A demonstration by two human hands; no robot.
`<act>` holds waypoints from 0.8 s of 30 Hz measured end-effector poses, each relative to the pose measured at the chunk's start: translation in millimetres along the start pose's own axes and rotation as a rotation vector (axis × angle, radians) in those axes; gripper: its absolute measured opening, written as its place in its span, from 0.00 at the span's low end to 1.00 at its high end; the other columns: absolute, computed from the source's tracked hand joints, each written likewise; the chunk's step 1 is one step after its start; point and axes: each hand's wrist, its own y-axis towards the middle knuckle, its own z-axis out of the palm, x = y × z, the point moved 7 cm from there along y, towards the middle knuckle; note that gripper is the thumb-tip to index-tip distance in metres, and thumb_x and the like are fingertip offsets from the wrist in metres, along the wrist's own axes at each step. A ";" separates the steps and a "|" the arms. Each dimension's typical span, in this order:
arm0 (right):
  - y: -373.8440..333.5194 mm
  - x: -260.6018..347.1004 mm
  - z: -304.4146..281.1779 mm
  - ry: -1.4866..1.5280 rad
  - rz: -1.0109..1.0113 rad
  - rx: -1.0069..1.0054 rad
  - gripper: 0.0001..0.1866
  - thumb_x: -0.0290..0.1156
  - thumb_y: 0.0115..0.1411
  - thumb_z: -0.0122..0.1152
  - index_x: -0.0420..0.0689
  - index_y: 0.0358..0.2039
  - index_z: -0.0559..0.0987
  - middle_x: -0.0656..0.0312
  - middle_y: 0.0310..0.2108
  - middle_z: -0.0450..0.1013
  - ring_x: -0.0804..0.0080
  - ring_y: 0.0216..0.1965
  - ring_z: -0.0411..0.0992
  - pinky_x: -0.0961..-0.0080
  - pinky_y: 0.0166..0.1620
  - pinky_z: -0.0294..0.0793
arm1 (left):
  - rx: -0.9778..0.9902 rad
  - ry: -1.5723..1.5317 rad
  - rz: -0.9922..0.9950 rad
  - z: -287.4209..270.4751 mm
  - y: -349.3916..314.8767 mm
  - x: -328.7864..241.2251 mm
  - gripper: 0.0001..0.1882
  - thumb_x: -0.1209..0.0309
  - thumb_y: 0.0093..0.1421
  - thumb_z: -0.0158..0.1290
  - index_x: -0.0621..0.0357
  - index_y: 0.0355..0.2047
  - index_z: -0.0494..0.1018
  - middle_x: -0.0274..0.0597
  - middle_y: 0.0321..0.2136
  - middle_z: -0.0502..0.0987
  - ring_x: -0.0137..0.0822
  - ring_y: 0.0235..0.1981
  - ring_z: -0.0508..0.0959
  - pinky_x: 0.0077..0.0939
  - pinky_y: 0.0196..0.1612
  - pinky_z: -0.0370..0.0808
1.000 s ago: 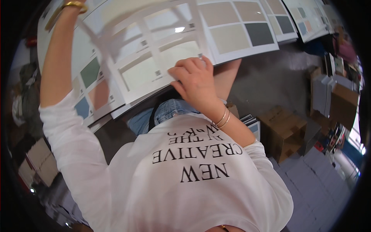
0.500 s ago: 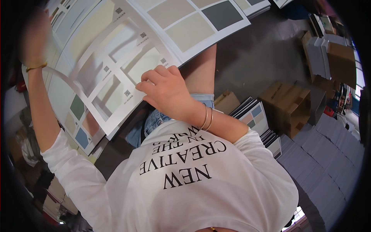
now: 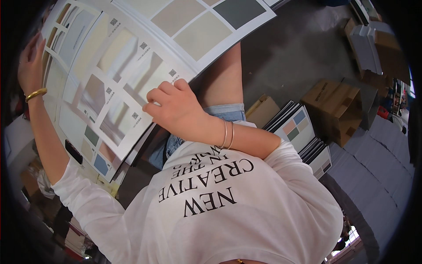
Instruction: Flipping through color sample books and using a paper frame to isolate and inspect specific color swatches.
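Observation:
A large sample book (image 3: 193,72) lies open before me, its board printed with beige, taupe and dark grey blocks. Over its left part lies a white sheet with cut-out windows (image 3: 115,90), and pale colours show through the openings. My right hand (image 3: 176,108) is closed at the near right edge of this sheet, fingers bent and fingertips on the paper. At the far left, my left hand (image 3: 31,66) has its fingers stretched out. It is beside more white cut-out sheets (image 3: 56,55); whether it touches them I cannot tell.
Below the sheet, a board with green, beige and blue swatches (image 3: 100,165) sticks out beside a dark slab (image 3: 74,152). On the right stand swatch boards (image 3: 294,125), an open cardboard box (image 3: 332,103) and stacks of grey-white sheets (image 3: 373,171). Another carton (image 3: 389,57) is farther off.
My left hand, blurred before, is now sharp and lower, beside the far-left sheets. The raised left part of the cut-out sheet has come down flatter. My right hand stays at its edge.

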 end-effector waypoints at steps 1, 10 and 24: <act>-1.7 -2.0 1.3 0.001 0.004 -0.002 0.12 0.28 0.45 0.67 0.54 0.33 0.80 0.71 0.36 0.70 0.72 0.38 0.67 0.69 0.41 0.61 | 0.016 -0.045 -0.017 2.3 -1.3 0.3 0.22 0.49 0.63 0.59 0.42 0.54 0.79 0.31 0.51 0.81 0.33 0.53 0.80 0.23 0.57 0.72; -13.3 -7.1 16.9 -0.028 0.050 0.054 0.11 0.28 0.51 0.63 0.53 0.36 0.81 0.69 0.38 0.71 0.69 0.43 0.69 0.52 0.56 0.62 | 0.021 -0.024 -0.050 12.0 -5.1 -4.7 0.20 0.47 0.60 0.61 0.33 0.51 0.82 0.32 0.48 0.82 0.31 0.47 0.81 0.25 0.52 0.75; -10.7 -8.3 19.2 -0.020 0.061 0.092 0.13 0.26 0.51 0.61 0.52 0.39 0.81 0.67 0.41 0.72 0.67 0.46 0.70 0.43 0.60 0.60 | 0.020 0.001 -0.086 10.0 -10.5 -11.6 0.20 0.49 0.60 0.61 0.34 0.51 0.81 0.36 0.47 0.82 0.33 0.46 0.81 0.26 0.50 0.76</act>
